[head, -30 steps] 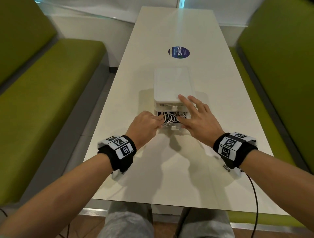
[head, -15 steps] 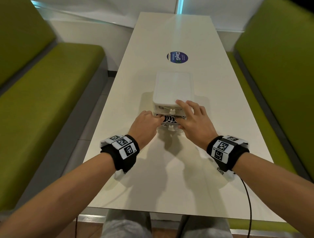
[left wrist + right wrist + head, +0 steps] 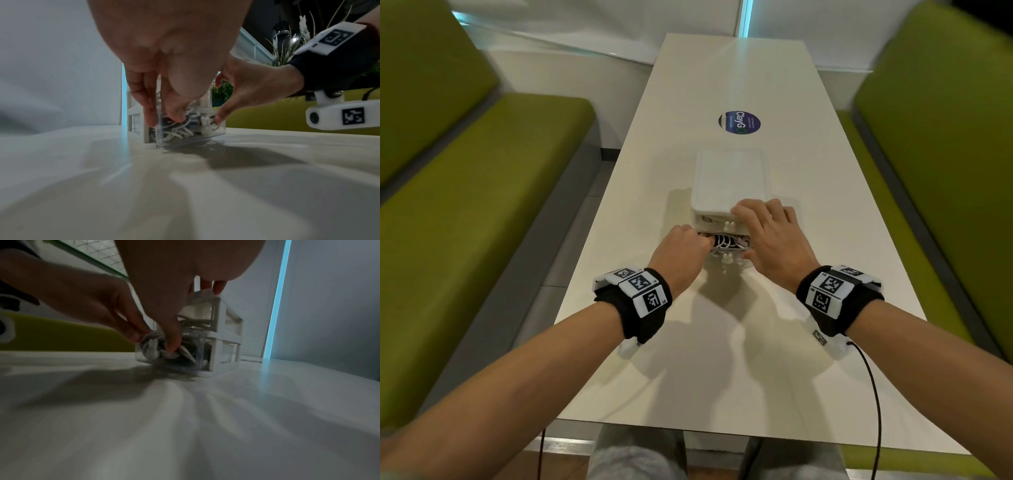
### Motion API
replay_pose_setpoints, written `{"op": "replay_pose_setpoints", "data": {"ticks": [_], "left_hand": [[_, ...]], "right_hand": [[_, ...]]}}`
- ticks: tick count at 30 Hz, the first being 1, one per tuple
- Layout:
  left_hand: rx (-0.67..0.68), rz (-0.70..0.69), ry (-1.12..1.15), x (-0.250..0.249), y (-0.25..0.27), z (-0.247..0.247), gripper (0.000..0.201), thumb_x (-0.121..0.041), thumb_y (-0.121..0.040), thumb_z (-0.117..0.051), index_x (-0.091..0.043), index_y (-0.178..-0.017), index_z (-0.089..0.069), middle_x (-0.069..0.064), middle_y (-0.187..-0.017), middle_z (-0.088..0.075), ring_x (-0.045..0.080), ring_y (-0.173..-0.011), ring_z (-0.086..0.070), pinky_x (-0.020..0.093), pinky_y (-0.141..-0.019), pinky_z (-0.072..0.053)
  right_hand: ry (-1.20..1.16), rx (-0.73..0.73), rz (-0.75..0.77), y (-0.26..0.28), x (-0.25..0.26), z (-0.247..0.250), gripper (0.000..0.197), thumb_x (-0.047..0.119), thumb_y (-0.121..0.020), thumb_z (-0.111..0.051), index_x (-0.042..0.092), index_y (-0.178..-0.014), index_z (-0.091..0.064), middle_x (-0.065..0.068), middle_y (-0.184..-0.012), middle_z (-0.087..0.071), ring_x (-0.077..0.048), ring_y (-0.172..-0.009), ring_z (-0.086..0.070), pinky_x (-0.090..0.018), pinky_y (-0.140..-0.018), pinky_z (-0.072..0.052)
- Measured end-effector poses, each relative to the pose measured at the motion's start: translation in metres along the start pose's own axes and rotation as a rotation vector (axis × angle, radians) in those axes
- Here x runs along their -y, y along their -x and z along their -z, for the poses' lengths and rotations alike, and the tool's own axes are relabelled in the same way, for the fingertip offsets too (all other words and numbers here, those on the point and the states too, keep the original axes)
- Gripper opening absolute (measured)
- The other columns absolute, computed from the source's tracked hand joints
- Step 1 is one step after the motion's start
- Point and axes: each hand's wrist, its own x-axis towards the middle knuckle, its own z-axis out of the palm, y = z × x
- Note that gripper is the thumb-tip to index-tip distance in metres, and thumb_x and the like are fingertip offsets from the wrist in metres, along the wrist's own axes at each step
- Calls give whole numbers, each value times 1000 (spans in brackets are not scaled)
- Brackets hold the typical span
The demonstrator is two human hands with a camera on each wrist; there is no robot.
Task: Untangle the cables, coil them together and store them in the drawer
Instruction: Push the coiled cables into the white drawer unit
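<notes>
One ClayG sticker [image 3: 739,122]; left grip [image 3: 681,251] pinching cables [image 3: 724,241] in drawer [image 3: 222,131], right grip [image 3: 774,240] splayed.

Round blue sticker [image 3: 739,122] on table [image 3: 808,359]: "ClayG"; smaller print unreadable.

Bright head view, soft shadows on the table [image 3: 722,377], dim wrist views, bowed blurry edges.
</notes>
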Motion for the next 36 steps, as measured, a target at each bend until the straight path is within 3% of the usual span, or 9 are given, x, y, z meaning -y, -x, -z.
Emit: {"op": "replay_pose_setpoints", "data": {"ticks": [3, 8, 13, 16, 19, 21, 24, 30, 36], "left_hand": [[26, 11, 17, 0, -2, 2, 33, -1, -93, -39, -12, -117, -58, 10, -99, -66, 30, -95, -57, 30, -71, -28], [-27, 83, 102, 9, 1, 3, 21, -21, -99, -49, -18, -107, -68, 8, -89, -70, 31, -81, -62, 35, -65, -39], [-247, 195, 311, 29, 4, 8, 27, -43, -85, -68, -20, -96, -68, 0, -89, -66, 26, -81, -60, 35, -65, -42], [-390, 249, 487, 38, 2, 10, 63, -39, -61, -88, -14, -106, -52, 3, -114, -49, 21, -90, -49, 37, -69, -44], [-261, 182, 503, 36, -8, 6, 105, -36, -51, -93, -16, -136, -35, 2, -155, -21, 27, -124, -44, 43, -88, -47], [-128, 145, 516, 33, -15, 0, 116, -33, -56, -92, -22, -148, -22, -8, -162, -4, 29, -126, -48, 46, -91, -49], [-157, 129, 549, 30, -22, -7, 99, -20, -67, -87, -21, -146, -28, -7, -161, -10, 34, -104, -62, 46, -84, -52], [-260, 109, 550, 32, -25, -12, 78, -9, -71, -81, -15, -138, -40, 2, -154, -28, 35, -101, -63, 43, -80, -52], [-289, 116, 504, 28, -26, -13, 69, -6, -72, -76, -13, -133, -43, 5, -150, -33, 39, -90, -65, 46, -72, -54]], "right_hand": [[37, 69, -85, -5, 4, 0, 95, 17, -58, -91, 13, -136, -37, -12, -146, -43, -34, -117, -43, -46, -90, -43], [-11, 140, -68, -9, 2, -3, 78, 12, -70, -84, 7, -135, -40, -13, -156, -32, -39, -149, -14, -56, -117, -25], [-146, 144, -75, -13, -3, -1, 76, 9, -70, -85, 5, -135, -45, -11, -154, -37, -35, -147, -23, -46, -100, -51], [-166, 97, -95, -13, -3, -4, 69, 7, -71, -83, 8, -131, -48, -7, -151, -41, -32, -144, -28, -48, -90, -54], [-160, 40, -103, -13, -4, -8, 67, 3, -70, -82, 11, -127, -49, -5, -143, -47, -29, -139, -36, -45, -79, -57], [-148, 10, -104, -13, -6, -11, 69, 1, -68, -83, 14, -125, -47, -2, -140, -49, -28, -136, -40, -41, -73, -59], [-158, 1, -92, -12, -6, -14, 71, 6, -67, -85, 16, -125, -45, -2, -141, -48, -26, -136, -38, -40, -69, -59], [-175, -61, -66, -10, -6, -10, 62, 11, -68, -83, 14, -121, -51, -3, -136, -53, -23, -128, -39, -38, -61, -57], [-169, -109, -66, -11, -3, -10, 54, -2, -69, -73, 13, -117, -54, -4, -131, -55, -23, -119, -42, -36, -56, -55]]}}
